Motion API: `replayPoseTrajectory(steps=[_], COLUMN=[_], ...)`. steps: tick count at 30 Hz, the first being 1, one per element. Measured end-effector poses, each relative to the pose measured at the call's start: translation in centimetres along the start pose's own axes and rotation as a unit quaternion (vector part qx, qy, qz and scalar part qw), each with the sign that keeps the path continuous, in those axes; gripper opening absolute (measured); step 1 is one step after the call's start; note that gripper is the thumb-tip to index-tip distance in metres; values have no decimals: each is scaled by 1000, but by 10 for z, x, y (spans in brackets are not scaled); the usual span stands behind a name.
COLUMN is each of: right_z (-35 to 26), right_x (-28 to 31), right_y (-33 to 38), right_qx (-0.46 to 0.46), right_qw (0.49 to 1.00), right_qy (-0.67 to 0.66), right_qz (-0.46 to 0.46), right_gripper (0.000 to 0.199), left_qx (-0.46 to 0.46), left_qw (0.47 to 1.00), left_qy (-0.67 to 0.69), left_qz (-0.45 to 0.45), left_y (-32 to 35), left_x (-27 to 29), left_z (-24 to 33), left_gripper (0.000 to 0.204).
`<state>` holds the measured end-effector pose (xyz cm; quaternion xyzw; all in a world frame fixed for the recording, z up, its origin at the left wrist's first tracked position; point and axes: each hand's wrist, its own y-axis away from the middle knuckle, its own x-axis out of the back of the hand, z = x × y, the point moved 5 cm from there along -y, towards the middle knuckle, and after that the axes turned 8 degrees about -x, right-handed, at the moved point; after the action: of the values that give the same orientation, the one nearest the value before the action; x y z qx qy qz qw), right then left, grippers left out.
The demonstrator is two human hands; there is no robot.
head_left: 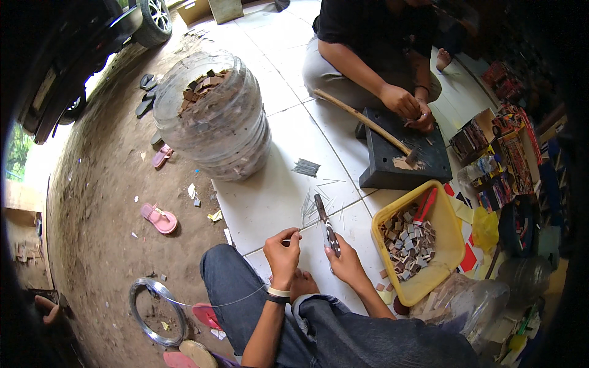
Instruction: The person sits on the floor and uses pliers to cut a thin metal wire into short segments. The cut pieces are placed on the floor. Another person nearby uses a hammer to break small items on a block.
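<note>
My left hand (283, 256) is closed in a pinch on a thin metal wire (208, 305). The wire trails past my wrist and knee to a silvery coil (136, 310) on the dirt at the left. In my right hand (347, 265) is a long, dark hand tool that looks like pliers (324, 214), tilted forward; my fingers hide part of it. Just ahead of both hands, short straight wire pieces (308, 205) are scattered over the white tiles. A neat bundle of wire pieces (305, 167) lies farther off.
A yellow basin (451, 260) with small tiles and a red-handled tool (425, 207) stands at the right. Beyond it, a co-worker's hands (410, 109) are over a black block (402, 162) bearing a hammer (362, 121). A large clear plastic drum (215, 132) stands at the far left.
</note>
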<state>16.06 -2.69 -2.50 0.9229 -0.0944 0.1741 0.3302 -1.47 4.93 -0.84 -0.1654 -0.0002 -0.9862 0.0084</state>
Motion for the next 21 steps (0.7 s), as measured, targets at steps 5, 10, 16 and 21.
replayPoseTrajectory(steps=[5,10,16,21], right_z=[-5,-6,-2,1], right_x=[-9,-22,-22,-10], right_y=[10,31,20,4], right_qx=[40,150,97,25], right_qw=[999,988,994,997], right_qy=[13,24,13,-43], right_qz=[1,13,45,59], right_gripper=[49,52,44,41], left_qx=[9,5,23,-28], left_qw=[999,999,999,998], left_qy=[37,50,28,6], left_qz=[-5,-6,-33,-58], left_y=[-1,-4,-2,7], left_x=[-1,-3,-7,-19], left_z=[-2,-5,-3,11], left_gripper=[19,19,18,19])
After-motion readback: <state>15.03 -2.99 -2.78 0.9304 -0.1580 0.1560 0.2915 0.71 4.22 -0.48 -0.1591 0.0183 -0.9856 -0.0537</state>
